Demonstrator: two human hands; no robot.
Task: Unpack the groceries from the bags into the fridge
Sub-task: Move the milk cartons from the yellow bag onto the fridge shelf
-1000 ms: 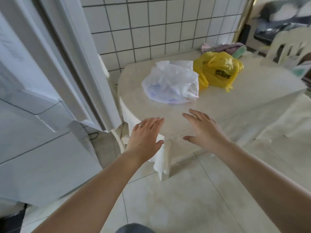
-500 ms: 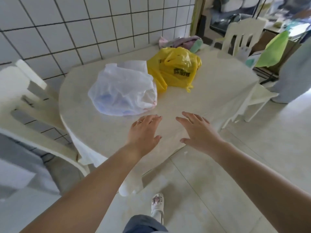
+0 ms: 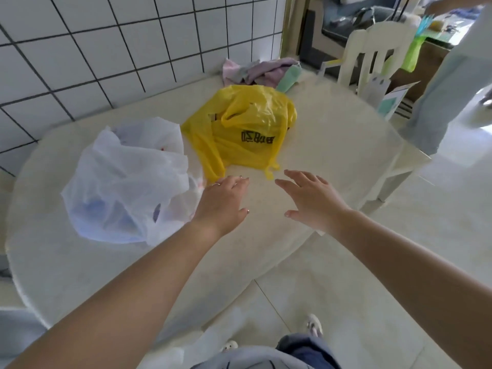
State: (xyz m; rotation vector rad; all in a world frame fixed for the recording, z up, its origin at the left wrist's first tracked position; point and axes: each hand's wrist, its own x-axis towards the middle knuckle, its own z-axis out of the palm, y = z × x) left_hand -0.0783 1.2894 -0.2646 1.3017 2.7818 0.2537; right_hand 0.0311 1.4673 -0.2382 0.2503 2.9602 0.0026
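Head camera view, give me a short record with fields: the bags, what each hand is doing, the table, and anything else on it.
bags: white bag and yellow bag, side by side
left hand: open, beside the white bag, gripping nothing
right hand: open, above the table, short of the yellow bag
table: round, pale, against a tiled wall
also there: pile of cloths behind the yellow bag
bag contents: cannot tell

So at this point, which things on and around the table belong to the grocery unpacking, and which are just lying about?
Part of the job:
- white bag
- yellow bag
- left hand and right hand, both open above the table, holding nothing

Just lying about:
- heap of cloths
- white chair
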